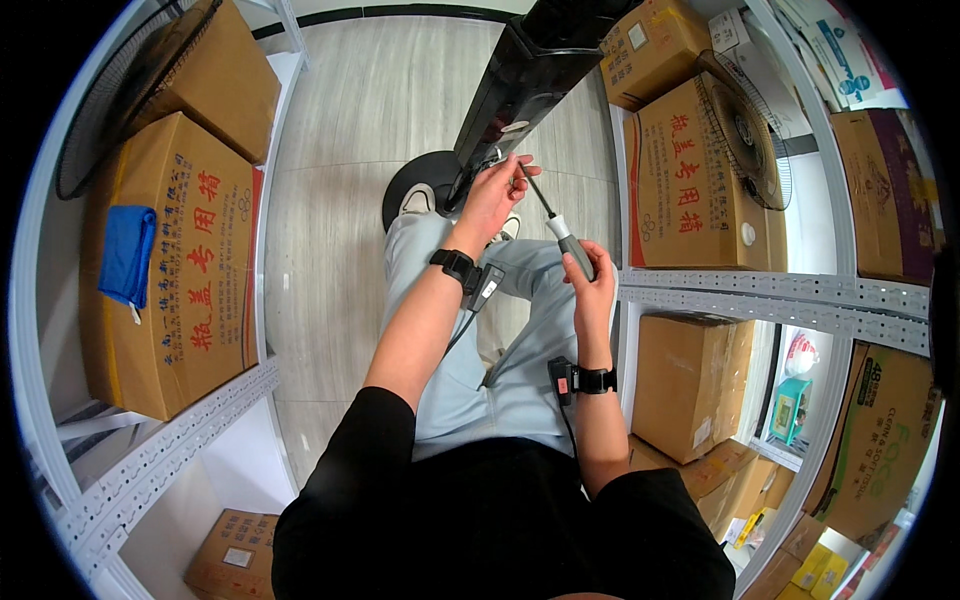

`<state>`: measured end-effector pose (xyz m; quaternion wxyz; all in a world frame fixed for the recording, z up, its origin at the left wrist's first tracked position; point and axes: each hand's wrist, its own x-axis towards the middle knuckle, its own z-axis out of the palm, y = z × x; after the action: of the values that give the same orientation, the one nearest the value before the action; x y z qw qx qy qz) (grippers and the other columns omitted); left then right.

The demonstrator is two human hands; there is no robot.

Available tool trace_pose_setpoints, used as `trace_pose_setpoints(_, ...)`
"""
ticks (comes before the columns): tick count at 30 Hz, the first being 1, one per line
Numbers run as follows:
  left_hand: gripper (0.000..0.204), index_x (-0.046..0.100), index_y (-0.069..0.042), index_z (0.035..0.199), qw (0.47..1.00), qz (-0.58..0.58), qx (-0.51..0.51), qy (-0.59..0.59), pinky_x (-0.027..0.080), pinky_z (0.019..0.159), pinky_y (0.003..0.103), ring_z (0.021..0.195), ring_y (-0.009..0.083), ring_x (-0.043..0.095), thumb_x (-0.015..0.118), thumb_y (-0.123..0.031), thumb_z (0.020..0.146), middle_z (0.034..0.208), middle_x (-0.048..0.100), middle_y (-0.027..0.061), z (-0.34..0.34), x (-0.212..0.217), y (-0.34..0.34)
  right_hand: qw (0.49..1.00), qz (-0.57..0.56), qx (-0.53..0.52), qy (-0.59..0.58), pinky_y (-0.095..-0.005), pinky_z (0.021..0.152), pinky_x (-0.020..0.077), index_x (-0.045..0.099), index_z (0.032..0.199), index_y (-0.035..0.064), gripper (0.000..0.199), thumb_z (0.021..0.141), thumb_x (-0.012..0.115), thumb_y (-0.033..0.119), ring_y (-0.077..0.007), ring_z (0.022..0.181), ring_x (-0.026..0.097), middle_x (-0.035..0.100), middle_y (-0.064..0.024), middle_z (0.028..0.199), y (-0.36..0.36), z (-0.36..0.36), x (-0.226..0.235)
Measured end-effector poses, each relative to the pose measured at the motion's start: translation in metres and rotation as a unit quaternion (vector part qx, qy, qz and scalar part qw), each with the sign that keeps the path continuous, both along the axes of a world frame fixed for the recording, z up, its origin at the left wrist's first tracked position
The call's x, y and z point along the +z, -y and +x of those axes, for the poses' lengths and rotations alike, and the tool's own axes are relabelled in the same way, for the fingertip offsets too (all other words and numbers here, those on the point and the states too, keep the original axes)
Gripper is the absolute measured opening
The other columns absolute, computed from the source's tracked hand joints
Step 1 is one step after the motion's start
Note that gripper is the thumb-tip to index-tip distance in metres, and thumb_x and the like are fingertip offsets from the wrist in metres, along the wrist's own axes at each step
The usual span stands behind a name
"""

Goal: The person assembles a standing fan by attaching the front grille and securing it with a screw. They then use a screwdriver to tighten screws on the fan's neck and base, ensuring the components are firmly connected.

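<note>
Left shelf: a black wire fan guard [105, 110] is leaning by the boxes; a folded blue cloth [127, 255] is touching a large cardboard box [205, 290] with red print.
Round base: the black disc [420, 172] is lying on the pale floor [330, 210], beneath the column.
Left hand: the left hand [488, 200] is reaching to the column, its fingers bending beside the screwdriver's tip; whether they are gripping anything, I cannot tell.
Black column: the tall column [520, 95] is standing in front of the person, slanting across the view.
Screwdriver: the grey-and-white-handled screwdriver [560, 228] is slanting between the two hands, its shaft pointing toward the left fingers.
Right hand: the right hand [592, 288] is grasping the screwdriver's handle.
Right shelf: a round fan grille [745, 130] is resting against a printed carton [675, 190].
</note>
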<state>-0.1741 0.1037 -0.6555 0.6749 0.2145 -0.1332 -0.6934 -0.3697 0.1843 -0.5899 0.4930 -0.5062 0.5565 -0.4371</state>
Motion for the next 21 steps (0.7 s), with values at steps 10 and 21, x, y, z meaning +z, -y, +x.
trace_pose_setpoints(10, 0.024, 0.06, 0.004, 0.106, 0.997, 0.067, 0.031, -0.007, 0.04, 0.062, 0.021, 0.073, 0.0089, 0.05, 0.052, -0.017, 0.097, 0.096, 0.063, 0.0105, 0.011, -0.019, -0.006, 0.999, -0.035, 0.011, -0.028, -0.0221, 0.064, 0.0463, 0.059, 0.111, 0.0023, 0.032, 0.083, 0.073, 0.01, -0.0085, 0.075, 0.056, 0.061, -0.0038, 0.094, -0.008, -0.009, 0.02)
trace_pose_setpoints(21, 0.024, 0.058, 0.005, 0.108, 0.991, 0.115, -0.012, 0.062, 0.042, 0.057, 0.023, 0.07, 0.012, 0.051, 0.054, -0.014, 0.094, 0.087, 0.059, 0.0071, 0.053, 0.032, -0.033, 0.992, -0.123, 0.009, -0.005, -0.0271, 0.081, 0.0464, 0.06, 0.11, 0.0015, 0.031, 0.084, 0.073, 0.014, -0.013, 0.091, 0.057, 0.062, -0.0051, 0.098, -0.002, 0.019, 0.092)
